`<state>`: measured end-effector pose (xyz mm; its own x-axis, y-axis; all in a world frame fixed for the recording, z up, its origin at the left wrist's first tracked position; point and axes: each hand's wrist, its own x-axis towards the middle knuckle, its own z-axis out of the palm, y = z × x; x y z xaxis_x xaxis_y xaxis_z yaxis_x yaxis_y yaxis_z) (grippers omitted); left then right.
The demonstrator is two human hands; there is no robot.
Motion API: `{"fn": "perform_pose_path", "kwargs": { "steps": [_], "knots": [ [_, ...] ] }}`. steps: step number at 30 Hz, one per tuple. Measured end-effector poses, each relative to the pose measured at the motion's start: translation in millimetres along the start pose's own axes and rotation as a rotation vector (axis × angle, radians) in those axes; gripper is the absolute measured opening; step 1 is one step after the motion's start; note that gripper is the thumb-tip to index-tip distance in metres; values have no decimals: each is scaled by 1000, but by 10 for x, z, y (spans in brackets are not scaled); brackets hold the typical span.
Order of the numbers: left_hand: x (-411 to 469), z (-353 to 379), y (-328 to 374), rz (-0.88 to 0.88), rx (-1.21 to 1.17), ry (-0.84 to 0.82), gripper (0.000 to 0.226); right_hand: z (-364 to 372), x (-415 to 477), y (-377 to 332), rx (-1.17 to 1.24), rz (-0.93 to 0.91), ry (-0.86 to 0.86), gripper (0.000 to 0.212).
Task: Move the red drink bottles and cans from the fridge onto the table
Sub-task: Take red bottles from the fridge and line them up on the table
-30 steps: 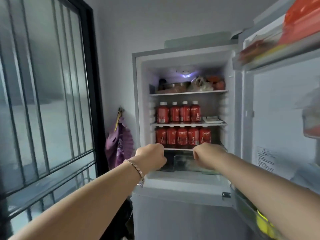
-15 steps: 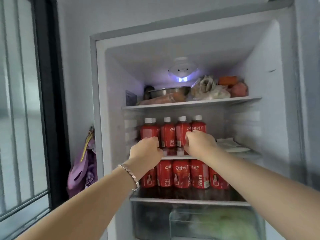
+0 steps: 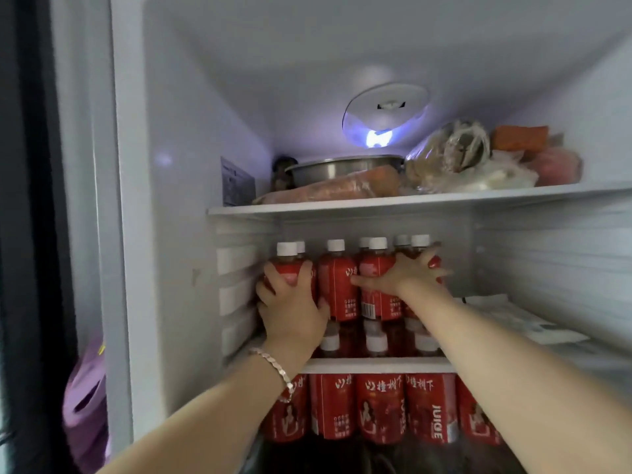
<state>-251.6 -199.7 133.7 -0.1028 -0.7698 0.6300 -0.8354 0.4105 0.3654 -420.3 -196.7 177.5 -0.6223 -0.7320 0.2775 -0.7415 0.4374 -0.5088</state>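
Left hand (image 3: 290,304), right hand (image 3: 407,277) now round bottles (image 3: 337,292)

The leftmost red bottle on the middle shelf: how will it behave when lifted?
Probably heavy for its size: the bottle looks full. Tall and narrow, it may tip against the next bottle. Seems stiff under the left hand.

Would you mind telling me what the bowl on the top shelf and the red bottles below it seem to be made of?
The bowl looks like stainless steel: grey brushed wall, bright rolled rim. The red drink bottles are probably plastic, judging by their moulded shoulders, with glossy printed red labels and matte white caps.
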Motion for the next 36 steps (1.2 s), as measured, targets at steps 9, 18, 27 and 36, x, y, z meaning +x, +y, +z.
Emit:
{"fn": "perform_pose_path", "kwargs": {
  "steps": [9,18,27,36],
  "knots": [
    [24,-49,35,28,-326,51,44,-98,-8,288,-21,-247,-57,71],
    [-69,-124,215,228,-823,-255,44,-452,-413,547,335,-555,-334,69],
    [-188,-256,372,171,-538,-433,86,-239,-664,614,483,-579,-216,69],
    [-129,-286,478,164,-565,-486,76,-260,-612,603,518,-598,-310,84]
  ]
}}
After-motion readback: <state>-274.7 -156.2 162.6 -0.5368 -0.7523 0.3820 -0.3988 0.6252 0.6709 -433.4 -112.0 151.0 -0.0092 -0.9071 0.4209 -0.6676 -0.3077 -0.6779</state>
